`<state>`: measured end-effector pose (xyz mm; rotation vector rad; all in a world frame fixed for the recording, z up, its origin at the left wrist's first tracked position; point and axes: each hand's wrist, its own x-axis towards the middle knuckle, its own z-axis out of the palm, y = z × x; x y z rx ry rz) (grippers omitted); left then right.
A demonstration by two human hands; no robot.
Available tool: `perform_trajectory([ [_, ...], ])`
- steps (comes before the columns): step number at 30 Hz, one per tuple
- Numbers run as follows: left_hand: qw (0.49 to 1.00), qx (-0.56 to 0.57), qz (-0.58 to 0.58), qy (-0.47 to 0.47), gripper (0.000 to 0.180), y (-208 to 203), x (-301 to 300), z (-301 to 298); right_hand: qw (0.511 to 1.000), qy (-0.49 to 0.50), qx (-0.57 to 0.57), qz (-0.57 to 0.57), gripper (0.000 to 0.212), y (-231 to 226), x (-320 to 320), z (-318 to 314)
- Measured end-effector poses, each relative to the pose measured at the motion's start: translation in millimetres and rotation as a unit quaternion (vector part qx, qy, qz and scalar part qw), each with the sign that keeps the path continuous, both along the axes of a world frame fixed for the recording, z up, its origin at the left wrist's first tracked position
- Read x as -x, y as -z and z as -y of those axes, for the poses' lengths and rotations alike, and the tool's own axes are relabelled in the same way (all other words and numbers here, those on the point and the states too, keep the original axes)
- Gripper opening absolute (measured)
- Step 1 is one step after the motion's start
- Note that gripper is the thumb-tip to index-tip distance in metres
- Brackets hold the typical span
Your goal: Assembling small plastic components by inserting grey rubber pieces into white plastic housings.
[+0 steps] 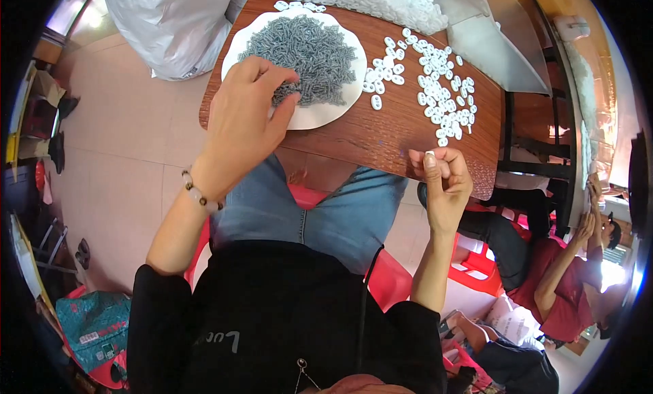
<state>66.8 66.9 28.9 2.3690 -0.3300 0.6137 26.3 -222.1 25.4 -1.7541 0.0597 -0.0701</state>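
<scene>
My left forearm (178, 231) slants up and inward from its bent elbow; at its end my left hand (241, 115) turns its back upward, fingers curved, thumb and forefinger reaching rightward with a gap between their tips; my right forearm (437, 261) rises nearly straight; my right hand (447, 181), nearer my body, brings thumb and fingertips together in a pinch, its fingers bent inward.

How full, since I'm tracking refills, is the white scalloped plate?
Well filled: a heap of small grey springs covers most of the white scalloped plate, leaving a bare border.
</scene>
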Motion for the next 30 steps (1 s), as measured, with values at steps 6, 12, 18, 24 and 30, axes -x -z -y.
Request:
perform_trajectory([
  [6, 0.994, -0.072, -0.074, 0.032, 0.013, -1.4, -11.6, 5.4, 1.000, -0.014, -0.010, -0.012, 0.007, 6.5, 4.4, -6.4],
  [12, 0.992, -0.073, -0.095, 0.033, 0.009, -0.1, -22.1, 5.7, 0.996, 0.006, 0.078, 0.040, 0.007, 13.0, 7.0, -10.4],
  [18, 0.987, 0.103, -0.121, 0.028, 0.012, 3.8, -28.2, -1.1, 0.998, -0.007, 0.062, 0.034, 0.007, 10.0, 5.0, -15.8],
  [24, 0.980, 0.121, -0.154, 0.031, 0.013, -11.1, -29.3, -4.6, 0.999, -0.012, 0.020, 0.027, 0.006, 12.2, 2.1, -20.9],
  [30, 0.918, 0.331, -0.214, 0.044, 0.015, -1.4, -27.7, -2.8, 0.998, -0.035, 0.037, 0.033, 0.008, 6.5, 0.1, -22.3],
])
